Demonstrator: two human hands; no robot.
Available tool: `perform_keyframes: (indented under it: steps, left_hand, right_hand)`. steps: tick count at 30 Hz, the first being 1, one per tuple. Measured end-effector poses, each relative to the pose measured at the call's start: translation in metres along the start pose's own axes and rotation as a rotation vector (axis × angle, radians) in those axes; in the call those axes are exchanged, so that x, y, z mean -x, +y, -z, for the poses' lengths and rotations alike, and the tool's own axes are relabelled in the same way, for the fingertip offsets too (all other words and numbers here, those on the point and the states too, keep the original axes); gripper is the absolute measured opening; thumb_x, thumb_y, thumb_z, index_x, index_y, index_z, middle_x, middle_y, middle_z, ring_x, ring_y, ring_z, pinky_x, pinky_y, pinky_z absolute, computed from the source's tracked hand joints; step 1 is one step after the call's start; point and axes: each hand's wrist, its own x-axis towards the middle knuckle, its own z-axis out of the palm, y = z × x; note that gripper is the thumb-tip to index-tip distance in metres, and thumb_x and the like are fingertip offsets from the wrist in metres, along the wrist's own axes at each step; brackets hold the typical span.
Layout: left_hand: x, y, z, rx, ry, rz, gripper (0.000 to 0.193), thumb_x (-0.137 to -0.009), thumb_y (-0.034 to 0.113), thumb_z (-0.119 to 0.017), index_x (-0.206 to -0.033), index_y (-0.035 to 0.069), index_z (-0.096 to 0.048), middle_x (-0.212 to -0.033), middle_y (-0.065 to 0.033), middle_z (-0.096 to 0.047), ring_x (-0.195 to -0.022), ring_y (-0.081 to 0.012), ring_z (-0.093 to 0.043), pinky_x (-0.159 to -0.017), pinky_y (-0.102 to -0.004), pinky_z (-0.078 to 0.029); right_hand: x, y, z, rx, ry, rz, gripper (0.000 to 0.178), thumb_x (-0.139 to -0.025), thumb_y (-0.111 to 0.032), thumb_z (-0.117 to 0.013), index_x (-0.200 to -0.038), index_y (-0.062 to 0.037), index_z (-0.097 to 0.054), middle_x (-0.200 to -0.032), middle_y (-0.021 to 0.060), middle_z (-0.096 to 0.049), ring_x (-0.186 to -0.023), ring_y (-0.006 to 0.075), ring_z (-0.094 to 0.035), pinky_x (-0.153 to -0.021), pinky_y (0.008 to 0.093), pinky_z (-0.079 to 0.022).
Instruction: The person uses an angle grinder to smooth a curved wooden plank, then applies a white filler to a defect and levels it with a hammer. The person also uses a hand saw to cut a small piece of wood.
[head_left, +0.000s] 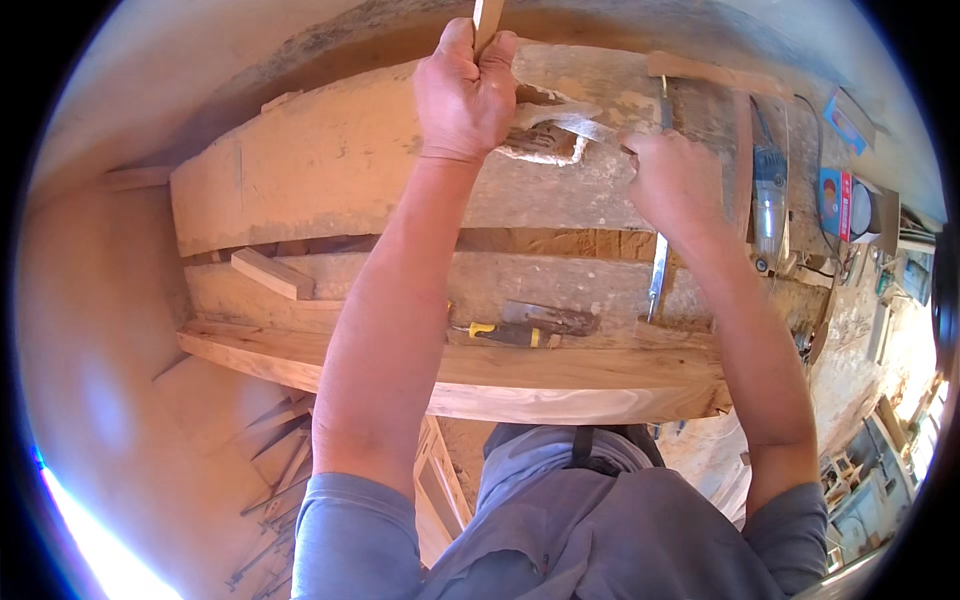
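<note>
My left hand (466,95) is closed round a narrow wooden strip (487,22), which stands up past my thumb at the far side of the bench. Farther right, my right hand (672,180) is closed, its fingertips pinching the end of a whitish strip (585,127) whose exact kind I cannot make out. That strip reaches left over a dark, box-like opening or container (545,143) with a ragged white-crusted rim. Behind my right hand and wrist runs a long metal bar (659,270), laid across the bench planks.
On the worn wooden bench (320,150) lie a yellow-and-black handled tool (505,333), a short wood block (272,273) and an angle grinder (768,200) with a cord. An open box (850,207) stands at the right. A thick plank (560,385) edges the near side.
</note>
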Motion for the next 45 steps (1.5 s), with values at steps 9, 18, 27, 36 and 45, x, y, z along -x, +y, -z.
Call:
perform_keyframes:
  steps: [9, 18, 27, 36, 45]
  left_hand:
    - [0.003, 0.007, -0.002, 0.232, -0.045, 0.031, 0.022, -0.104, 0.018, -0.063, -0.09, 0.002, -0.057, -0.072, -0.0006, -0.059, -0.062, -0.0081, -0.057, -0.057, -0.0252, -0.044]
    - [0.006, 0.001, 0.002, 0.027, -0.002, -0.016, 0.022, -0.103, 0.019, -0.064, -0.09, 0.003, -0.057, -0.069, -0.0029, -0.06, -0.061, -0.0097, -0.058, -0.057, -0.0273, -0.046]
    - [0.004, 0.007, -0.013, -0.24, 0.125, -0.083, 0.024, -0.097, 0.025, -0.069, -0.089, 0.008, -0.054, -0.068, -0.0154, -0.065, -0.065, -0.0412, -0.064, -0.057, -0.0454, -0.049]
    - [0.003, 0.008, -0.01, -0.28, 0.1, -0.095, 0.024, -0.096, 0.025, -0.069, -0.089, 0.008, -0.053, -0.072, -0.0166, -0.066, -0.07, -0.0442, -0.064, -0.058, -0.0485, -0.048]
    - [0.005, 0.004, -0.013, -0.243, 0.138, -0.134, 0.023, -0.096, 0.027, -0.069, -0.092, 0.008, -0.056, -0.072, -0.0168, -0.066, -0.07, -0.0443, -0.064, -0.058, -0.0494, -0.049]
  right_hand:
    - [-0.034, 0.011, -0.006, 0.117, 0.055, 0.191, 0.012, -0.081, -0.001, -0.064, -0.087, -0.0001, -0.074, -0.089, 0.0221, -0.072, -0.087, 0.0362, -0.073, -0.075, 0.0468, -0.059]
    - [-0.05, 0.001, 0.018, -0.082, 0.008, 0.07, 0.014, -0.082, 0.002, -0.061, -0.086, 0.0014, -0.074, -0.095, 0.0219, -0.073, -0.091, 0.0355, -0.072, -0.081, 0.0499, -0.057]
    - [-0.076, -0.025, -0.061, 0.13, 0.248, 0.27, 0.016, -0.085, -0.008, -0.062, -0.09, -0.0035, -0.077, -0.103, 0.0164, -0.074, -0.113, 0.0322, -0.064, -0.101, 0.0439, -0.046]
    - [-0.027, -0.047, -0.084, -0.32, 0.256, 0.352, 0.024, -0.082, -0.009, -0.07, -0.103, 0.0019, -0.074, -0.101, 0.0177, -0.072, -0.104, 0.0321, -0.065, -0.087, 0.0429, -0.05]
    - [-0.032, 0.003, -0.065, -1.603, 0.193, -0.411, 0.047, -0.081, -0.003, -0.072, -0.126, 0.0067, -0.062, -0.096, 0.0122, -0.073, -0.076, 0.0154, -0.063, -0.063, 0.03, -0.045]
